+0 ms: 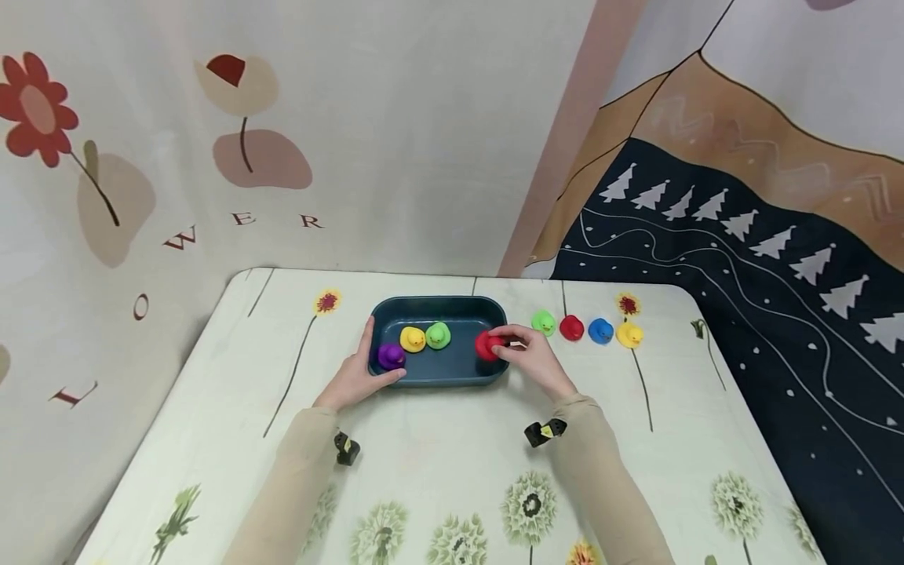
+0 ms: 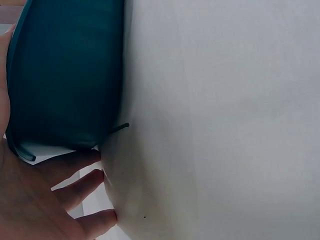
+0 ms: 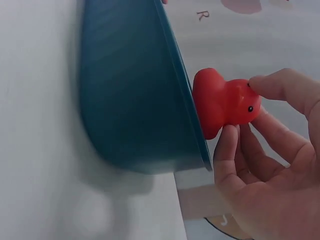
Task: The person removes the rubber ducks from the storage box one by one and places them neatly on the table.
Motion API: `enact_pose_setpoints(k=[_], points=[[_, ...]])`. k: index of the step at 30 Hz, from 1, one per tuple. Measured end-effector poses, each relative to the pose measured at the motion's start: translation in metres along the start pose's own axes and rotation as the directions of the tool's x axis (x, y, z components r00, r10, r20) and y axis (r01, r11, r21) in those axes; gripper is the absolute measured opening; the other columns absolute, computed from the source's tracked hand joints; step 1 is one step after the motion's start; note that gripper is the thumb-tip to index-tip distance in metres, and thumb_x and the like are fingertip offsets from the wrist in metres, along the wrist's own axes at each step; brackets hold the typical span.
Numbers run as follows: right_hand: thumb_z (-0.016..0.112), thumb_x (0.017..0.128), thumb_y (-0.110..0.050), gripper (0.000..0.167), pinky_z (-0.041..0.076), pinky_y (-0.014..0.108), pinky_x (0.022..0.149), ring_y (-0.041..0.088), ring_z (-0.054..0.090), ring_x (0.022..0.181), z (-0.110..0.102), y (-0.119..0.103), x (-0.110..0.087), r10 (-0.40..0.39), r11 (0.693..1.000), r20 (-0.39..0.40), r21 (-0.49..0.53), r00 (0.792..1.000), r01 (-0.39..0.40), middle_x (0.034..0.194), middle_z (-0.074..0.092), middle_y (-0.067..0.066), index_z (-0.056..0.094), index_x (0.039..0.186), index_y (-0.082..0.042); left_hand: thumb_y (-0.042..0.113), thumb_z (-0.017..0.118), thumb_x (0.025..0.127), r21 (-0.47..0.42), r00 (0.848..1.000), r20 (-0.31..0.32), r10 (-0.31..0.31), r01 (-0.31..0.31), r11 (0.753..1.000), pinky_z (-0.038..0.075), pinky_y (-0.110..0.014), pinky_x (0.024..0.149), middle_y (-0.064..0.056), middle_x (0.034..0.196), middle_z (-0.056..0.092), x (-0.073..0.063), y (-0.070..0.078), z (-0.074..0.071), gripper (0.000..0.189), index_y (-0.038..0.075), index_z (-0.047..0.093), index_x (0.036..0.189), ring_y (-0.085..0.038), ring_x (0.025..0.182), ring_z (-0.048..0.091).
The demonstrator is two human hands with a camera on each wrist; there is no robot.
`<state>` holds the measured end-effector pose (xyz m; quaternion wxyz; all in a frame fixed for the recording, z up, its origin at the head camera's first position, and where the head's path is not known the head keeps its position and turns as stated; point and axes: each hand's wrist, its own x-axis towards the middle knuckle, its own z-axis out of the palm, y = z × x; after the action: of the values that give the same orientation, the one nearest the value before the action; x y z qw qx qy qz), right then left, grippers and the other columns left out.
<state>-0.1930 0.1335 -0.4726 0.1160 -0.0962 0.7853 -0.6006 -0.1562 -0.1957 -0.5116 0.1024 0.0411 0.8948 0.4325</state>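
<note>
A dark blue-green tray (image 1: pixel 452 380) lies on the table. At its left end, my left hand (image 1: pixel 356 378) holds it, with the thumb over the near rim and the fingers along the outer side; the left wrist view shows that hand (image 2: pixel 47 200) against the tray's wall (image 2: pixel 70 75). My right hand (image 1: pixel 535 359) pinches a red rubber duck (image 1: pixel 487 346) by its head at the tray's right end. In the right wrist view this duck (image 3: pixel 220 102) is just above the rim. Inside the tray sit a purple duck (image 1: pixel 391 356), a yellow duck (image 1: pixel 413 339) and a green duck (image 1: pixel 438 336).
Right of the tray, a green duck (image 1: pixel 544 322), a second red duck (image 1: pixel 571 327), a blue duck (image 1: pixel 601 330) and a yellow duck (image 1: pixel 630 335) stand in a row. A flowered cloth (image 1: pixel 452 463) covers the table. Printed curtains hang behind it.
</note>
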Motion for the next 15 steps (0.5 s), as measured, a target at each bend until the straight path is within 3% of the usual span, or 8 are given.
enact_pose_setpoints(k=[15], points=[[0.065,0.089,0.000,0.029,0.051,0.023,0.082,0.027,0.055,0.102,-0.018,0.008,-0.010,-0.008,0.997,-0.104,0.069,0.995,0.015,0.115,0.061,0.018,0.066,0.117,0.005,0.048,0.073,0.083,-0.004,1.000,0.013,0.002,-0.002,1.000,0.030,-0.061,0.104,-0.034,0.149,0.026,0.002,-0.001,0.000,0.115,0.021,-0.014,0.154,-0.052,0.127,0.039]])
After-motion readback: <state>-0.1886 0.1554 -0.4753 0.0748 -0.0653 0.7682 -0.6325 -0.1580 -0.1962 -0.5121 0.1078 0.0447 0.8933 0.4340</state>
